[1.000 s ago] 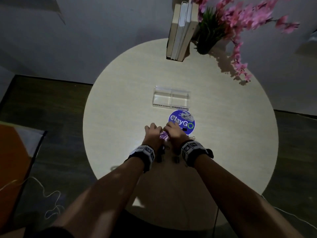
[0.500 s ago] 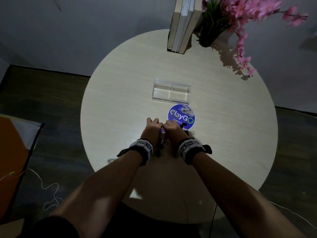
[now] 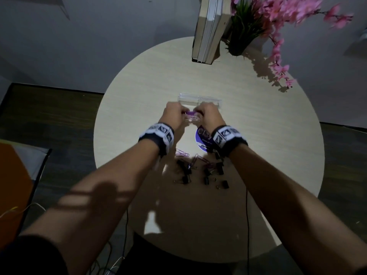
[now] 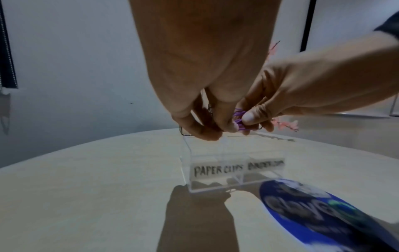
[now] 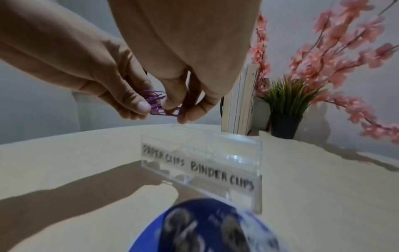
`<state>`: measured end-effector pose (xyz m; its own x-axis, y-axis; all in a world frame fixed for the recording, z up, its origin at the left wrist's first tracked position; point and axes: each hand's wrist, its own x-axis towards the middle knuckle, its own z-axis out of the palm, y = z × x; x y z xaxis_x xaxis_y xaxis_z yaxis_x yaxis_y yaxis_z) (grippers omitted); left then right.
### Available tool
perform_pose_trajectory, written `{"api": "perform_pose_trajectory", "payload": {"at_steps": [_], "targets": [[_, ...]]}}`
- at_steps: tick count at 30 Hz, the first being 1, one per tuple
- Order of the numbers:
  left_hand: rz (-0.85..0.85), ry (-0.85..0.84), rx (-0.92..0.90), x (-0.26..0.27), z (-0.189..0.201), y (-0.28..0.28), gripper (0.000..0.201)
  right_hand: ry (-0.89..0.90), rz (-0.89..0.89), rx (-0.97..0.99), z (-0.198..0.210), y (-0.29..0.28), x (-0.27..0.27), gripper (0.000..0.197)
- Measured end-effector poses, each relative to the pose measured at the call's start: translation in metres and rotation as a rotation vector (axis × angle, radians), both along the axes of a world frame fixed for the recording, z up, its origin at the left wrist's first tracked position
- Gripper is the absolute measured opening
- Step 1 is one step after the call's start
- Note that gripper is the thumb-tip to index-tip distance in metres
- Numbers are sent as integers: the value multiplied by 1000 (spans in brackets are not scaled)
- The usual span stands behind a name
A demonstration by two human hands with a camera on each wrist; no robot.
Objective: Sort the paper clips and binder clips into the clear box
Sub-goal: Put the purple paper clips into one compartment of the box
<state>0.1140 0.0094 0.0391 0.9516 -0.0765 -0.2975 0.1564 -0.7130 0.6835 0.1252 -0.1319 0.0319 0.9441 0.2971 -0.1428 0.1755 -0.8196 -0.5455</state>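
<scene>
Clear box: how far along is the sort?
Done: nothing visible in the clear box yet; both compartments look empty. In hand: left hand and right hand together pinch a bunch of purple paper clips just above it. Left: black binder clips and a few paper clips on the table.

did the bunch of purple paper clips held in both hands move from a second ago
Yes. The bunch of purple paper clips went away from the person, past the round blue lid, and is now at the clear plastic box.
</scene>
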Motion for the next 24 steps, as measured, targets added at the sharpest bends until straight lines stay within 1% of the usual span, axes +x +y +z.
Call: {"api": "perform_pose_trajectory", "payload": {"at_steps": [2, 4, 7, 11, 13, 15, 17, 19, 20, 21, 22, 24], "targets": [[-15, -21, 76, 26, 0, 1, 19, 13, -11, -45, 1, 8, 23, 18], [-33, 8, 174, 41, -4, -1, 19, 56, -7, -117, -3, 18, 36, 21], [-91, 50, 290, 50, -8, -7, 18, 141, 11, -210, -7, 30, 42, 28], [-200, 58, 377, 52, -13, -14, 22, 165, 19, -262, -8, 31, 44, 29], [-230, 34, 369, 53, -14, -12, 23, 162, 58, -265, -6, 28, 45, 28], [-237, 25, 329, 53, -15, -8, 25, 163, 79, -239, 0, 24, 44, 32], [-203, -21, 209, 44, -10, -3, 29, 148, 49, -167, 8, 15, 39, 33], [-214, -70, 99, 24, -6, 3, 28, 119, 24, -64, 14, 3, 24, 29], [-252, -53, 66, 10, -7, 7, 26, 124, 23, -17, 12, -7, 11, 27], [-323, -18, 57, -5, -12, 11, 24, 151, 47, -15, 7, -17, -4, 24], [-409, 41, 79, -20, -19, 14, 23, 188, 95, -46, 0, -27, -20, 21], [-526, 137, 169, -44, -38, 20, 27, 279, 223, -194, -20, -43, -55, 17]]}}
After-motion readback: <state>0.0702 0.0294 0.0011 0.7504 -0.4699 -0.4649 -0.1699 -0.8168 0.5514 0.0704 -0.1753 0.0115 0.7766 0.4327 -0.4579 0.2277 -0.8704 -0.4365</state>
